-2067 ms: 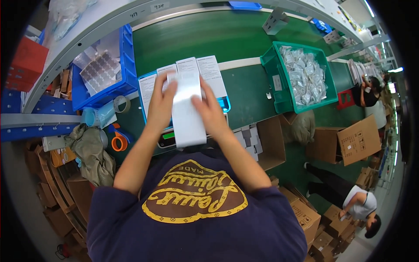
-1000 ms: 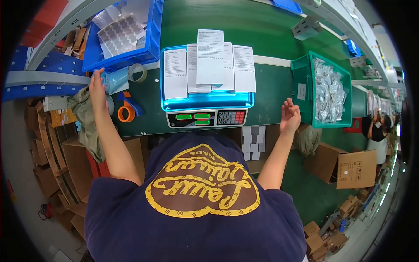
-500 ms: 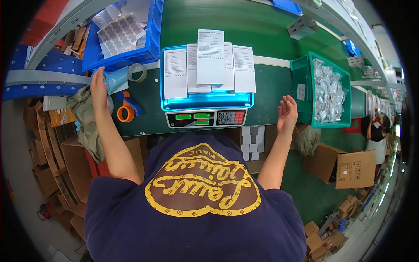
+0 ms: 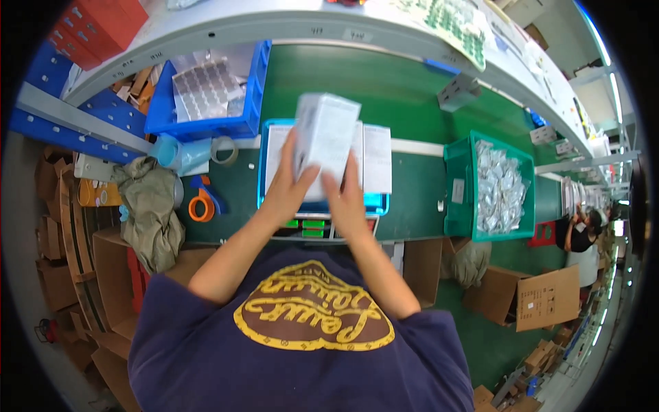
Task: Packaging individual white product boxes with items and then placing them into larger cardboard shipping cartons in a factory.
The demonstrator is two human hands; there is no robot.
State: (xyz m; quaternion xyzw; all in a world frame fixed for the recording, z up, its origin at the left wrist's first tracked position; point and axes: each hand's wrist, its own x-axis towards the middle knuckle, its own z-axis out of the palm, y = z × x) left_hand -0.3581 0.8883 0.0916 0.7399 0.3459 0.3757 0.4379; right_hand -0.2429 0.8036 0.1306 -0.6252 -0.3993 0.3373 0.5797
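Observation:
Between my two hands a white printed box is held up, tilted and slightly blurred. My left hand grips its left side, thumb at the near end. My right hand closes on its right side. Below it, more white boxes stand on the blue pan of a weighing scale. The scale's display panel with green readouts is partly hidden by my hands and wrists.
A blue bin with printed sheets stands at the back left. Near it lie clear tape and an orange tape roll. On the right, a green crate holds many small silvery bags. A shelf beam crosses above the bench.
Both hands have come inward from either side of the scale and taken hold of the top box. It is now lifted and turned. The view has shifted, showing more of the shelf.

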